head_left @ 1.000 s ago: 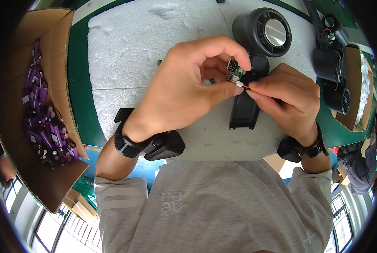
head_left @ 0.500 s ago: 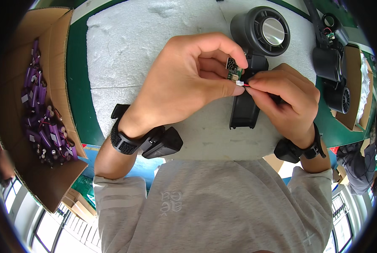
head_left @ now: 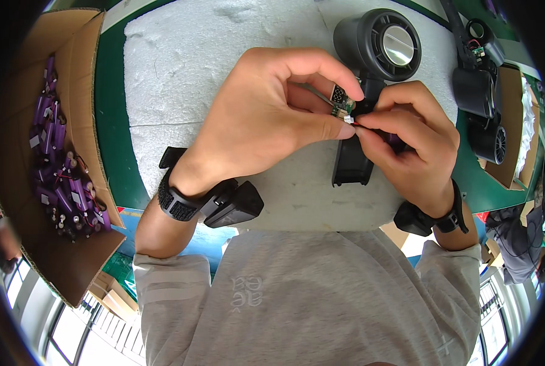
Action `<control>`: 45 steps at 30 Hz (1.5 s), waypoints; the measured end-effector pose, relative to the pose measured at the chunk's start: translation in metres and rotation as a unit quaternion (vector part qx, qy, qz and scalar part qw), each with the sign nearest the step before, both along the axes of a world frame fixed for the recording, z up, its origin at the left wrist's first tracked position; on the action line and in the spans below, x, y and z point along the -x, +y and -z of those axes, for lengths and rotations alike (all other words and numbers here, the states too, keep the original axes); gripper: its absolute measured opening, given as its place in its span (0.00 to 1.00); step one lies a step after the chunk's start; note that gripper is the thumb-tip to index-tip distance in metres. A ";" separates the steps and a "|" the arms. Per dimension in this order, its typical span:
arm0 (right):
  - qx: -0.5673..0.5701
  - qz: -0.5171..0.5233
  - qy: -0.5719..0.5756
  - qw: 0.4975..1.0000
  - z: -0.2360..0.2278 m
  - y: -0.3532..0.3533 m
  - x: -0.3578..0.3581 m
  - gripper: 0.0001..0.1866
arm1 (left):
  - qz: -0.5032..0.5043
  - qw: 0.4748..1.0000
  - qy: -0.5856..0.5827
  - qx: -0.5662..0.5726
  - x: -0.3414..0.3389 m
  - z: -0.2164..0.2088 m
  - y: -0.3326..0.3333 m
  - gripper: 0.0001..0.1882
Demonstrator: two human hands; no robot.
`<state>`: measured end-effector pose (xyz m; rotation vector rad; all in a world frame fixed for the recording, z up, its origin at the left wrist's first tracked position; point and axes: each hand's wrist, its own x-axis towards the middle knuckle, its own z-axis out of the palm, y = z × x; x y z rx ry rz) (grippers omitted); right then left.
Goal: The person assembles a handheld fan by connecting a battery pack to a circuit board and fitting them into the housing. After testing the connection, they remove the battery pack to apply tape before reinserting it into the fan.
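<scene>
My left hand [head_left: 260,113] pinches a small green circuit board [head_left: 341,110] between thumb and fingertips. A small white plug [head_left: 348,119] sits at the board's lower edge; whether it is fully seated cannot be made out. My right hand [head_left: 416,131] pinches a thin wire at that plug, thumb and index fingertip almost touching my left thumb. Something purple [head_left: 396,141], likely a battery cell, shows partly beneath my right fingers. Under both hands lies a black handheld fan [head_left: 376,46], its round head at the far end and its hollow handle [head_left: 352,161] pointing toward me.
A cardboard box [head_left: 80,67] of purple battery cells [head_left: 71,189] stands on the left. White foam padding [head_left: 181,73] covers the green table [head_left: 117,122]. More black fan parts [head_left: 477,91] lie at the right, beside another cardboard box [head_left: 509,110] with white packing inside.
My right fingers have shifted slightly and curled higher, bringing the purple piece beneath them into view. The board has tilted a little and moved slightly right in my left hand.
</scene>
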<state>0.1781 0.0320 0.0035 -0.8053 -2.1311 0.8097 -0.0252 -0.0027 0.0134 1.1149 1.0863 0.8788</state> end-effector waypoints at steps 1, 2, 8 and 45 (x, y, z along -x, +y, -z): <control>0.000 -0.001 0.000 1.000 0.000 0.000 0.001 0.10 | -0.001 1.000 0.000 0.000 0.000 0.000 0.000 0.17; -0.003 0.000 -0.011 1.000 -0.001 0.000 0.001 0.10 | 0.004 1.000 0.006 0.007 0.000 -0.002 0.000 0.17; 0.002 0.009 -0.071 0.997 -0.003 -0.002 0.000 0.10 | 0.022 0.999 0.021 0.020 0.000 -0.004 0.003 0.17; 0.002 -0.048 -0.009 0.999 0.001 0.010 -0.007 0.06 | 0.005 0.987 0.039 -0.158 0.000 0.008 0.000 0.17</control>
